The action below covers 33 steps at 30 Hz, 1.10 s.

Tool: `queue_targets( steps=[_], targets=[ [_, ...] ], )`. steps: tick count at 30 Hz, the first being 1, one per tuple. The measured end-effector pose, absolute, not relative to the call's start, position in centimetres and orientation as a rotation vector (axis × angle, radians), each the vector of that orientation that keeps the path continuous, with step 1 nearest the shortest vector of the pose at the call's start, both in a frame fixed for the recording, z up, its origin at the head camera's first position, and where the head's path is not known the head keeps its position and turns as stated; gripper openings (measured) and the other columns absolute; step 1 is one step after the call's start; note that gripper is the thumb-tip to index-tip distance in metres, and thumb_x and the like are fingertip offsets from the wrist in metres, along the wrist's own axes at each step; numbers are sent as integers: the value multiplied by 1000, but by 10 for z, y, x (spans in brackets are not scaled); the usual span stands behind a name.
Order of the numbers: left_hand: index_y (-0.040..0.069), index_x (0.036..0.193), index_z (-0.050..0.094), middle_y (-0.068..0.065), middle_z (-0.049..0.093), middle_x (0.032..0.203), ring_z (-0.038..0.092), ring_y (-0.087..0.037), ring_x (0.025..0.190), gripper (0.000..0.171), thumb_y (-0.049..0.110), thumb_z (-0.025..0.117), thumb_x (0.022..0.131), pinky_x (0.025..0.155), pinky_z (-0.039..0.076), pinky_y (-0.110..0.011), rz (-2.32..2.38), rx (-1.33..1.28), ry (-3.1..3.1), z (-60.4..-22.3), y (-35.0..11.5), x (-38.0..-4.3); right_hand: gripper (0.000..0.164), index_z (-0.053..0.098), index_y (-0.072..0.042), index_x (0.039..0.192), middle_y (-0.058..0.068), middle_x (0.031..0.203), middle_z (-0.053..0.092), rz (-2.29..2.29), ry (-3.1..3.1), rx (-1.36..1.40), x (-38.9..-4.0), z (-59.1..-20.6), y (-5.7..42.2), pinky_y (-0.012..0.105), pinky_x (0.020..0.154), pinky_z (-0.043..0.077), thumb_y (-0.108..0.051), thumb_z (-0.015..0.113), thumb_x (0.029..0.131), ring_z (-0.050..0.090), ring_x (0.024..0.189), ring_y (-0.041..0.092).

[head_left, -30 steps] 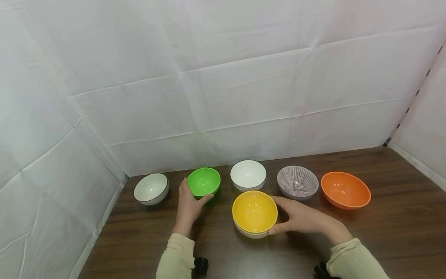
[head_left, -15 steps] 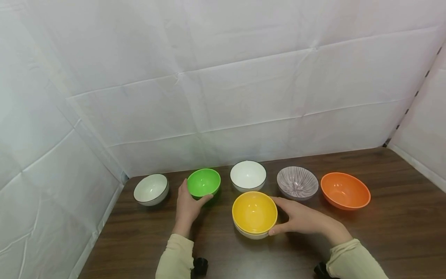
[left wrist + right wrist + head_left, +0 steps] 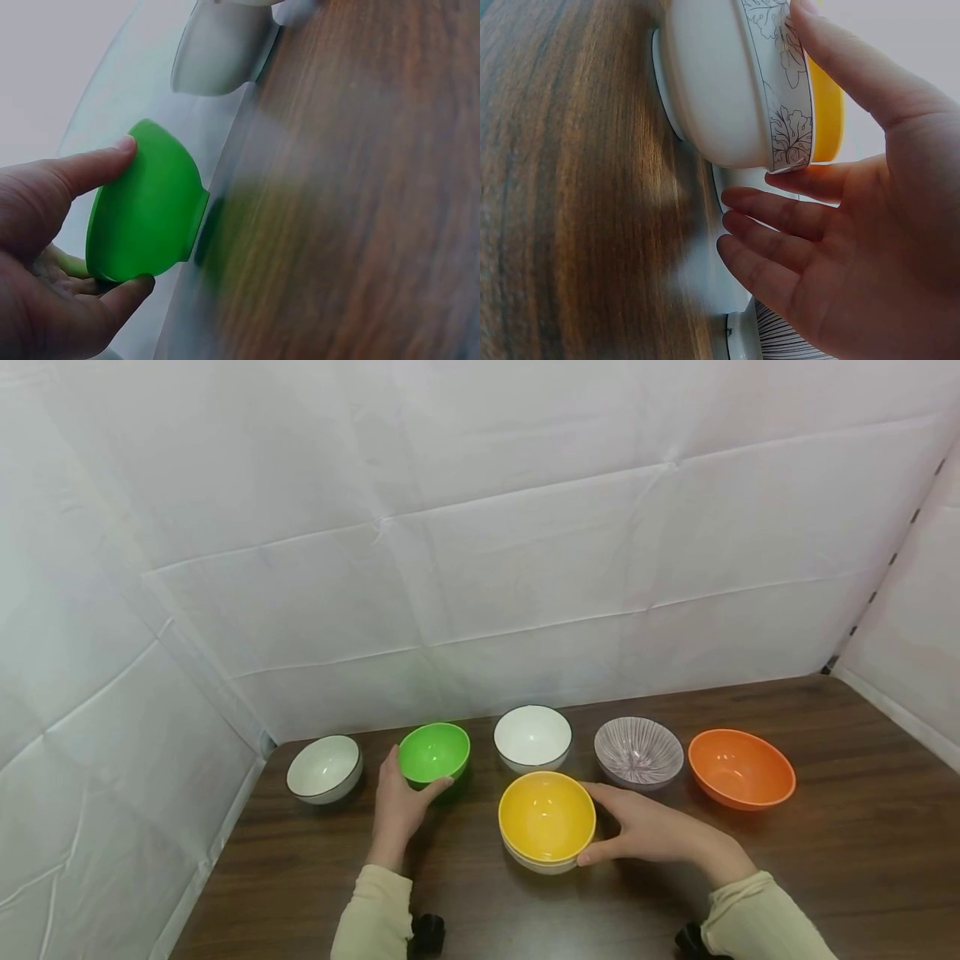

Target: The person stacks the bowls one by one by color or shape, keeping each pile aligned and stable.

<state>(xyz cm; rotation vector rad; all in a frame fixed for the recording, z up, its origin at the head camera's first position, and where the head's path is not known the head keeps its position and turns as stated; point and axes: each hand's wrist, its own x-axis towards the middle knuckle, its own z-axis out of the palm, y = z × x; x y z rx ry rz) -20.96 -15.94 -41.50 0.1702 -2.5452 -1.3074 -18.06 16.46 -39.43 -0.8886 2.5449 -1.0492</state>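
Note:
My left hand (image 3: pixel 405 802) holds a small green bowl (image 3: pixel 433 756) in the back row, thumb on one side and fingers on the other. In the left wrist view the green bowl (image 3: pixel 150 214) shows its outer wall and foot close to the table. Toward the front, a yellow bowl (image 3: pixel 547 817) sits nested inside a white bowl (image 3: pixel 543 867). The right wrist view shows the white bowl's leaf-patterned band (image 3: pixel 790 135) below the yellow rim. My right hand (image 3: pixel 652 828) holds this stack from the right, thumb and index finger at the rim and the other fingers loosely extended.
Along the back of the brown wooden table (image 3: pixel 480 910) stand a white bowl (image 3: pixel 324 768) at far left, another white bowl (image 3: pixel 532 735) behind the stack, a striped bowl (image 3: pixel 639 750) and an orange bowl (image 3: pixel 741 768). White cloth walls (image 3: pixel 525 560) rise behind and beside.
My left hand and the green bowl have shifted slightly to the left. My right hand stays on the stack, which has hardly moved.

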Motion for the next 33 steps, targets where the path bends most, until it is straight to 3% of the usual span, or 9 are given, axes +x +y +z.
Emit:
queue_targets(
  steps=[33],
  targets=[
    [-9,145,25,-33,32,146,35,-44,131,95,25,80,75,107,34,-62,-1359,137,-2516,-399,-170,-206,88,38,0,142,18,142,47,-1056,2544,-907,-183,-398,165,64,105,36,-47,75,76,43,129,35]
  ],
)
